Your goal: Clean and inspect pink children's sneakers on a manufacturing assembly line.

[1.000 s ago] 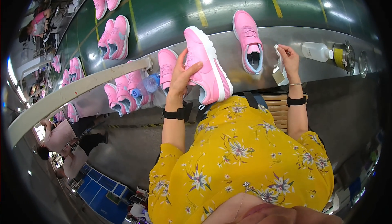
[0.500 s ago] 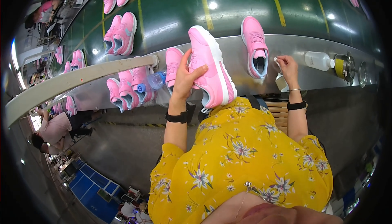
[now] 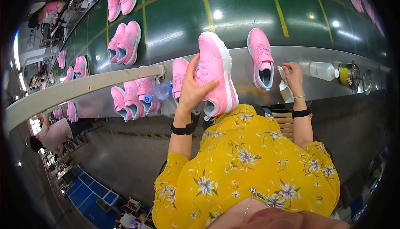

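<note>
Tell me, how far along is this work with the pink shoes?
In hand: the left hand holds one pink shoe tilted up, while the right hand presses a small white cloth on the steel ledge. Pairs of shoes already ride the green belt. Several more shoes wait on the ledge to the left.

Two hands, left and right; three pink sneakers near them, one held, one standing, one behind; one white bottle; one clear bottle.
</note>
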The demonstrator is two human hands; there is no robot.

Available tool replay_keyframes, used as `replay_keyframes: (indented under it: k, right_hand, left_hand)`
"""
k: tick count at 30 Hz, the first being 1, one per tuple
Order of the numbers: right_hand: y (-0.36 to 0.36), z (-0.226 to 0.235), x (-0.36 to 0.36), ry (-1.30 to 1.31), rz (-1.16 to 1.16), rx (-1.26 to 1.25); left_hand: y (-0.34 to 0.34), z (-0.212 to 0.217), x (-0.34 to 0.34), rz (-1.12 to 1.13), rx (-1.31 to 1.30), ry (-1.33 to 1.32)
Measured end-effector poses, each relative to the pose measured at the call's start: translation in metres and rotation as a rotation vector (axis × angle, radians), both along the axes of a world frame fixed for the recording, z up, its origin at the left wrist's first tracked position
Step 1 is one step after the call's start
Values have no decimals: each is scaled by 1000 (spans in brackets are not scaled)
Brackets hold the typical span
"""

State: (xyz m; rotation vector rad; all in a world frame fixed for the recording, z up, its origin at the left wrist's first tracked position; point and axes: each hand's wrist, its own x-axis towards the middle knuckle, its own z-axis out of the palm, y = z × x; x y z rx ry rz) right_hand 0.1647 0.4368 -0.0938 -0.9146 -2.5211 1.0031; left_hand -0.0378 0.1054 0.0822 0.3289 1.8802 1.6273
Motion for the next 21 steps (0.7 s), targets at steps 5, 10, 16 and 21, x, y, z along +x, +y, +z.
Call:
replay_keyframes:
  k: [5, 10, 16, 21]
  right_hand:
    - [-3, 6, -8, -1, -9, 18]
    - [-6, 4, -5, 13, -27, -40]
    - [-23, 60, -35, 126, -182, -200]
    - [-44, 92, -64, 348, -106, -523]
  left_hand:
    - [8, 11, -3, -62, -104, 147]
    - [13, 10, -7, -67, -107, 133]
    - [23, 9, -12, -103, -142, 243]
    - [32, 10, -15, -133, -187, 243]
